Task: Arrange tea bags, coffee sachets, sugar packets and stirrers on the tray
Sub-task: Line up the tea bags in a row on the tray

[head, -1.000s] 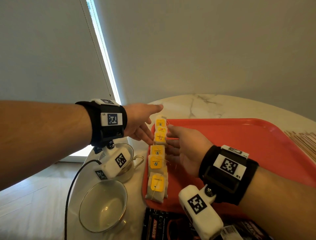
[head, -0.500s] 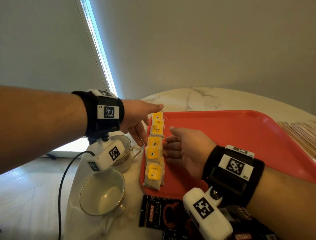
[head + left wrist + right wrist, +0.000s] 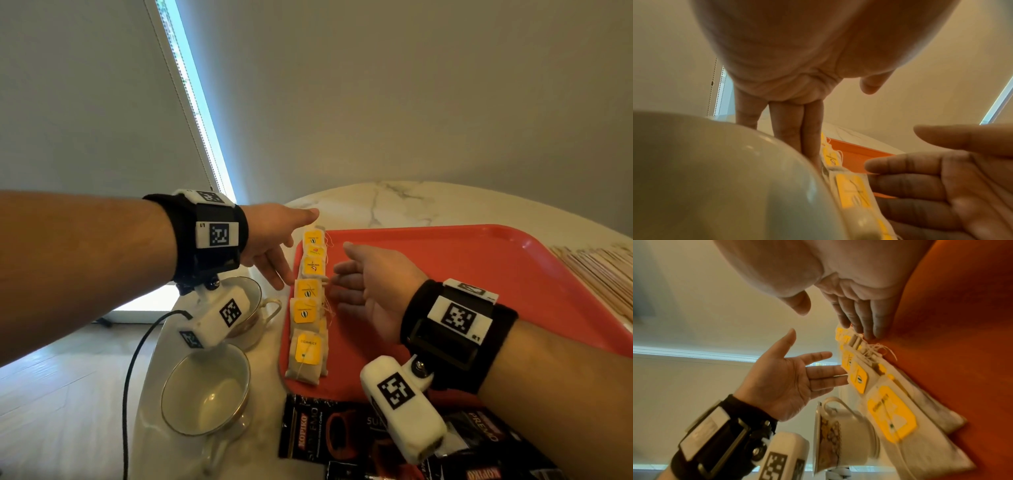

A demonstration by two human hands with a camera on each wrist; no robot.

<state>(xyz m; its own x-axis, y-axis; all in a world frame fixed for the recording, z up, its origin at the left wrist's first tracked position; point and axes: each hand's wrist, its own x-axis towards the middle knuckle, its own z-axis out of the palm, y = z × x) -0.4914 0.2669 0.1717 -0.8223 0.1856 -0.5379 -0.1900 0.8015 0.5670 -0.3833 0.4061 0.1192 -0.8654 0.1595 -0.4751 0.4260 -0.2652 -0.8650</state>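
Note:
A row of tea bags with yellow tags lies along the left edge of the red tray. My left hand stands flat against the row's left side, fingers straight, and my right hand stands flat against its right side, fingertips touching the bags. Neither hand holds anything. In the right wrist view the tea bags lie between my right fingers and my left hand. Black coffee sachets lie on the table in front of the tray. Wooden stirrers lie to the tray's right.
Two white cups stand on the round marble table left of the tray, just under my left wrist. A black cable hangs off the table's left edge. A wall stands behind the table.
Both hands have stayed on either side of the tea bag row and slid slightly nearer along it. The head view has shifted a little.

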